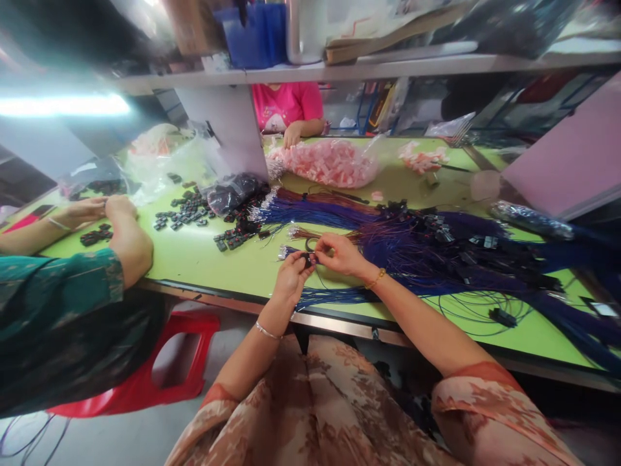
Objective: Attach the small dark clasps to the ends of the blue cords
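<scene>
My left hand [290, 279] pinches a small black connector housing [306, 260] near the table's front edge. Close against it, my right hand [342, 254] has thumb and finger pressed together at the connector, on what looks like a thin wire; the fingers hide most of it. Bundles of blue and brown wires [315, 217] with pale ends lie just beyond my hands and run off to the right. Loose black connectors [235, 238] are heaped on the green tabletop to the left of my hands.
A co-worker's hands [104, 210] work at the left, beside a red stool [189, 362]. Across the table sits a person in a pink shirt [286, 107], behind a bag of pink pieces [334, 165]. A shelf [369, 70] crosses overhead, with an upright panel [228, 129] below.
</scene>
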The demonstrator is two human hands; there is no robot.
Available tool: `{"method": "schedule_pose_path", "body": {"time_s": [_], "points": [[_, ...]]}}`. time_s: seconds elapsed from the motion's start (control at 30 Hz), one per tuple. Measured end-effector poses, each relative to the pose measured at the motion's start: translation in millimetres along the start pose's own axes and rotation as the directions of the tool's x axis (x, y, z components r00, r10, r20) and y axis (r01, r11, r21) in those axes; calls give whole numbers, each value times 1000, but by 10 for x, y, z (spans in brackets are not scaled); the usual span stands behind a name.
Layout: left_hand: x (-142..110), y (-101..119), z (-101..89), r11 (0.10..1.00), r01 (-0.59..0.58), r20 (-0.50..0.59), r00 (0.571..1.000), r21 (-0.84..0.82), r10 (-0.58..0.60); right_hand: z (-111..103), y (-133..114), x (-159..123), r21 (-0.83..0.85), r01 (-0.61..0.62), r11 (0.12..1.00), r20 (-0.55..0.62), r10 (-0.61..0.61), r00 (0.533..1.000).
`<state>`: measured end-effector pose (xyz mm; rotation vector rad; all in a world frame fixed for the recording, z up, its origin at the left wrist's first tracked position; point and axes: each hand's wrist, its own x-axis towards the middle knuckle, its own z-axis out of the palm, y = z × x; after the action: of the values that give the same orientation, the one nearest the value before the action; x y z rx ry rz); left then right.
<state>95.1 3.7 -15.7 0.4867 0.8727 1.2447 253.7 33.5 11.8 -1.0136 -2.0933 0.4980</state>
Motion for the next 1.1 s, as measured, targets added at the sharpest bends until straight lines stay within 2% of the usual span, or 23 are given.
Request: {"method": "schedule_pose_path", "body": {"time_s": [0.47, 0.67, 0.77, 0.87, 1.1], "points": [[52, -24, -12, 999, 53, 1, 999, 0, -53, -20, 18, -26, -153, 145, 978, 81, -134, 988], [53, -56, 7, 997, 67, -18, 998, 27, -67, 40, 49, -19, -359, 302, 883, 175, -253, 951], [49, -79, 14, 995, 74, -40, 997, 62, -72, 89, 88, -42, -442, 350, 826, 227, -275, 934], [47, -84, 1, 993, 84, -49, 996, 83, -80, 94, 107, -73, -483, 341, 807, 242, -251, 937], [50, -80, -32, 993, 75, -46, 996, 95, -71, 76, 63, -94, -440, 243, 865, 219, -159, 963]]}}
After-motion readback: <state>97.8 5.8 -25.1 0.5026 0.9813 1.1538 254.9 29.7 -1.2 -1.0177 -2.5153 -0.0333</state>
